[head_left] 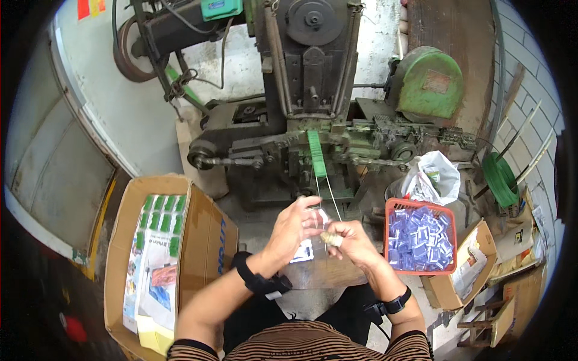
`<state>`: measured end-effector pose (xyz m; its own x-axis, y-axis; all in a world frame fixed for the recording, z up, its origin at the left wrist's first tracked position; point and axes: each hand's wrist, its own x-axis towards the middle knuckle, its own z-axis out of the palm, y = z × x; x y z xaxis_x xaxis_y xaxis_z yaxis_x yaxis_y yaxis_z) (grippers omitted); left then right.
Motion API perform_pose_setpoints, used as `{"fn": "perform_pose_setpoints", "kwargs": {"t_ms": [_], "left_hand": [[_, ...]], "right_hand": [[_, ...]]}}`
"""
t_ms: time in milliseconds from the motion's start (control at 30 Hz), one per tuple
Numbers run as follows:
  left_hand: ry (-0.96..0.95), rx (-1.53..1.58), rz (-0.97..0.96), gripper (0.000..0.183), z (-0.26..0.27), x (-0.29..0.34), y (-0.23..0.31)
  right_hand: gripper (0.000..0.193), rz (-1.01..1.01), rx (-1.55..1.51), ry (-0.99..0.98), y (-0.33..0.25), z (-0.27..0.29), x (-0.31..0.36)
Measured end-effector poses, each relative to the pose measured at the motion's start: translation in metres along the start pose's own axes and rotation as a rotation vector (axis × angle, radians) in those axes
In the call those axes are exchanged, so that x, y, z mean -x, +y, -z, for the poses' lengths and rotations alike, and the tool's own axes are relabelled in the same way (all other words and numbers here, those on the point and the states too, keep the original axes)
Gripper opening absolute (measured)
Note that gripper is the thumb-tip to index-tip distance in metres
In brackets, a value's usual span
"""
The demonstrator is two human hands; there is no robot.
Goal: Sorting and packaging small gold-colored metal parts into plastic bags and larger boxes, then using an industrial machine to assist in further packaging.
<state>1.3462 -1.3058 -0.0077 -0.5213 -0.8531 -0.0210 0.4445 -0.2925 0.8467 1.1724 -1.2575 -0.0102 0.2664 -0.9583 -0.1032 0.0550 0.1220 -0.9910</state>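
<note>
In front of the machine, my left hand curves its fingers around a clear plastic piece; the thumb is mostly hidden. My right hand pinches at the lower right of the same piece, with pale tape wrapped round a digit. The plastic is see-through, so its exact shape is unclear. Just beyond my fingers, two thin metal rods slope down from the machine, and a packed row of small green pieces sits on their upper part. Below my hands lie a white-and-blue printed piece and a wooden board.
A dark, greasy machine with a green guard fills the far side. On the left stands an open carton with green bundles. To the right are a red basket of bluish clear packs, a white bag and a green wire coil.
</note>
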Motion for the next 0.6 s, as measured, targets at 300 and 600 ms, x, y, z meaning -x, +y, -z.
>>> {"fn": "perform_pose_setpoints", "kwargs": {"t_ms": [300, 600], "left_hand": [[0.319, 0.329, 0.538, 0.055, 0.088, 0.026, -0.124], [0.117, 0.312, 0.618, 0.063, 0.048, 0.039, -0.147]], "right_hand": [[0.070, 0.114, 1.176, 0.248, -0.007, 0.091, -0.141], [0.043, 0.180, 1.298, 0.376, 0.015, 0.093, -0.209]]}}
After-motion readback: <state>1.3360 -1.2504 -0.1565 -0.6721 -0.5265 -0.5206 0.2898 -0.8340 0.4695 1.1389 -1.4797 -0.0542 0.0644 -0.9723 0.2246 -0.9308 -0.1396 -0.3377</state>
